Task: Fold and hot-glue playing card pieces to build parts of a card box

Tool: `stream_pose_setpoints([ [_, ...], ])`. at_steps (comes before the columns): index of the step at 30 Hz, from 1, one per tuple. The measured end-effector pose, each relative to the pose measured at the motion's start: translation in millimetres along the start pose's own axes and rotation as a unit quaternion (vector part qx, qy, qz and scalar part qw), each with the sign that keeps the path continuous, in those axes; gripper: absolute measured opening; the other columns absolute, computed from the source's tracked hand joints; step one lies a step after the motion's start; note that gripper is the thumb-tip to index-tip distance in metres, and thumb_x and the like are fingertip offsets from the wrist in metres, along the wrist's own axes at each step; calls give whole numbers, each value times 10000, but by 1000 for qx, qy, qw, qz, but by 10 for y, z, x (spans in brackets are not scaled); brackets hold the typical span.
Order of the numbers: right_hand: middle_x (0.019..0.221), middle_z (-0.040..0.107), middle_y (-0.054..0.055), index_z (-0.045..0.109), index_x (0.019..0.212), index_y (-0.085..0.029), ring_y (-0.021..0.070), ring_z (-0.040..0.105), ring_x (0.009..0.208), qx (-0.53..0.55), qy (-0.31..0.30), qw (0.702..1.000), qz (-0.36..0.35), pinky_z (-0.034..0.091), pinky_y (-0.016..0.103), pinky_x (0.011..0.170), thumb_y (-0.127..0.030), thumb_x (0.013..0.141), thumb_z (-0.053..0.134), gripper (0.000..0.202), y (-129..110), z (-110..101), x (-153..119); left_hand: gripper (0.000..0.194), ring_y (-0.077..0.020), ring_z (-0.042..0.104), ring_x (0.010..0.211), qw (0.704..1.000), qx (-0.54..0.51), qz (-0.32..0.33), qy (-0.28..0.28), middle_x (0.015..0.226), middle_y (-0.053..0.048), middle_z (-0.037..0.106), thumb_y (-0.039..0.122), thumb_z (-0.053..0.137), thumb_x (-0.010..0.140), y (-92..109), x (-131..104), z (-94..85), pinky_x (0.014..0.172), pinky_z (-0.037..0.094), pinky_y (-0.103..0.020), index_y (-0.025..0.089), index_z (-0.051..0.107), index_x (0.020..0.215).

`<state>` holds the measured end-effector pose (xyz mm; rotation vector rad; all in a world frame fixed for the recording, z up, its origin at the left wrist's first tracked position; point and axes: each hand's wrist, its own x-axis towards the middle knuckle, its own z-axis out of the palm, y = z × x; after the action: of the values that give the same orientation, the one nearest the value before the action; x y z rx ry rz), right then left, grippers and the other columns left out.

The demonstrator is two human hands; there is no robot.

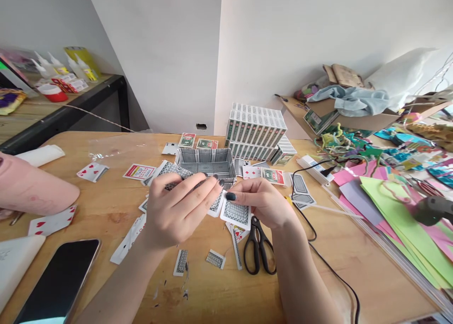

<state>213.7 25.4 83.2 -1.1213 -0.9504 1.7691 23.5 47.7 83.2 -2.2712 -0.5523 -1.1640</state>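
My left hand [182, 208] is wrapped over several patterned playing cards, whose edges show above and below its fingers. In my right hand [260, 199], a card [236, 214] is pinched between thumb and fingers, its grey back facing up. The two hands almost meet at the middle of the table. Just behind them stands an open box made of cards [207, 162]. Black scissors [259, 248] lie below my right hand. Cut card pieces [215, 259] are scattered on the wood in front.
Stacked card packs [256, 131] stand at the back. A phone [58, 281] and a pink bottle [35, 185] are on the left. Right of my arm run a black cable [331, 267] and a power strip [314, 170], with coloured paper [399, 220] and a glue gun [435, 213] beyond.
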Motion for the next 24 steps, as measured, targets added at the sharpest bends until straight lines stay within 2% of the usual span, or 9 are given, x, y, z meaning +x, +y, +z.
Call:
stream_pose_setpoints([
  [5, 527, 621, -6, 698, 636, -132, 70, 504, 451, 10, 8, 1000, -5, 347, 203, 449, -315, 576, 795, 216, 5, 22, -6, 161, -161, 668, 815, 1000, 2, -8, -3, 882, 4, 737, 97, 628, 777, 25, 4, 3, 661, 375, -333, 191, 653, 905],
  [9, 543, 621, -5, 694, 636, -130, 70, 497, 473, -25, 29, 999, -26, 347, 207, 469, -334, 565, 796, 239, 6, 35, -22, 141, -160, 672, 795, 1000, -5, -11, 0, 861, 3, 742, 95, 621, 782, 36, 24, -8, 633, 358, -333, 195, 653, 875],
  [13, 519, 594, -13, 667, 604, -132, 74, 466, 457, -46, 42, 997, -36, 323, 213, 452, -362, 537, 796, 272, -17, 72, -54, 163, -159, 669, 789, 1000, -13, -12, -3, 865, 12, 741, 91, 611, 787, 53, 24, -27, 675, 376, -337, 206, 660, 891],
  [19, 449, 519, -37, 599, 536, -134, 60, 415, 414, -7, 41, 999, -29, 263, 200, 417, -349, 503, 796, 294, -32, 135, -63, 168, -159, 669, 770, 999, -23, -21, 6, 869, 22, 742, 84, 652, 751, 94, 32, -40, 692, 382, -343, 207, 668, 865],
  [24, 460, 518, -31, 614, 541, -138, 65, 411, 412, 0, 50, 998, -48, 256, 205, 405, -345, 520, 785, 269, -23, 157, -72, 151, -152, 665, 760, 999, -22, -30, 23, 840, 32, 742, 82, 668, 739, 102, 35, -13, 704, 384, -349, 198, 668, 836],
])
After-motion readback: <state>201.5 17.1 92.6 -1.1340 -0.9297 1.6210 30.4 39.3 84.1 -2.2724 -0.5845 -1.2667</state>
